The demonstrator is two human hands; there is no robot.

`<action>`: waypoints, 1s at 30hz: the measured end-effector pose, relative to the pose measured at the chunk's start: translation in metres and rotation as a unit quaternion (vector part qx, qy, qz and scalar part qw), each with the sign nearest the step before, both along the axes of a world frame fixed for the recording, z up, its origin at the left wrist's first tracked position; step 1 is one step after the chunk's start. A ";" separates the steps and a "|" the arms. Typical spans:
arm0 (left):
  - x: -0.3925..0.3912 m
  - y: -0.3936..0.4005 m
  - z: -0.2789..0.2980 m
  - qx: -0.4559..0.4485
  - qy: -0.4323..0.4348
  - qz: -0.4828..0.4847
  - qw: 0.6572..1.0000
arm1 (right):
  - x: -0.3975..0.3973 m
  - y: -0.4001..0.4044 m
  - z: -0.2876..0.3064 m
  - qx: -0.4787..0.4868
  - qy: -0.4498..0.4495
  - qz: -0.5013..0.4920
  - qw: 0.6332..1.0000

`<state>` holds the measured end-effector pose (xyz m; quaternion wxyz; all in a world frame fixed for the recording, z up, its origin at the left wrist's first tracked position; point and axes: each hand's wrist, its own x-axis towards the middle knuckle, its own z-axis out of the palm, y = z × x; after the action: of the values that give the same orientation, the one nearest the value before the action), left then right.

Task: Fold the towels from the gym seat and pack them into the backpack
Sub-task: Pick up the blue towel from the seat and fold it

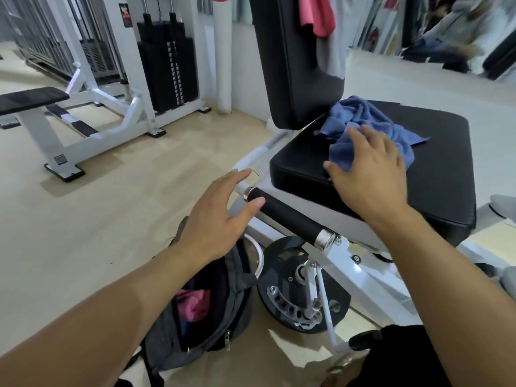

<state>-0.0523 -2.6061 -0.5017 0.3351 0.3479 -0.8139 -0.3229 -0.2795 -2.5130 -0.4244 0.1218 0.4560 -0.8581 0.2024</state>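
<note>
A crumpled blue towel (363, 121) lies on the black padded gym seat (435, 169), close to the upright backrest (293, 60). My right hand (368, 169) lies on the towel's near edge with fingers spread, palm down. My left hand (220, 216) hovers open in the air left of the seat, above the black foam handle (290, 216), holding nothing. On the floor below stands a grey backpack (195, 311), unzipped, with pink cloth (194, 303) showing inside. A pink and a grey cloth (321, 15) hang over the backrest's top.
The seat's white frame and a black round weight plate (282, 277) stand right beside the backpack. A white bench machine (83, 118) and a black weight stack (170, 68) occupy the back left. Beige floor (97, 219) stretches out on the left.
</note>
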 end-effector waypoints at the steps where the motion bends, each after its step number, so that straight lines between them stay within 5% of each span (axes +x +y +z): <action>1: -0.001 0.002 0.001 -0.008 -0.004 -0.002 1.000 | -0.005 0.001 0.000 0.030 -0.013 -0.025 0.999; 6: -0.003 0.009 0.006 -0.036 -0.002 -0.012 0.999 | -0.005 -0.003 -0.004 0.042 0.056 -0.004 0.998; 10: -0.001 0.013 0.009 -0.044 0.016 -0.022 0.999 | 0.018 -0.001 -0.003 -0.037 -0.088 0.122 0.988; 15: 0.003 0.015 0.018 -0.051 0.053 -0.073 0.995 | 0.080 0.017 0.006 -0.004 -0.291 0.386 0.875; 20: 0.012 0.023 0.022 -0.057 0.118 -0.056 0.990 | 0.083 0.020 0.011 -0.060 -0.383 0.419 0.821; 25: 0.019 0.026 0.034 0.085 0.171 0.069 0.979 | 0.076 0.019 0.002 0.052 -0.259 0.392 0.881; 30: 0.037 0.012 0.035 0.214 0.202 0.090 0.951 | 0.078 0.013 -0.015 -0.005 -0.079 0.360 0.930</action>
<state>-0.0156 -2.5943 -0.4666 0.4378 0.4107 -0.6061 -0.5218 -0.2010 -2.4999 -0.4391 -0.0249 0.7160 -0.6425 0.2721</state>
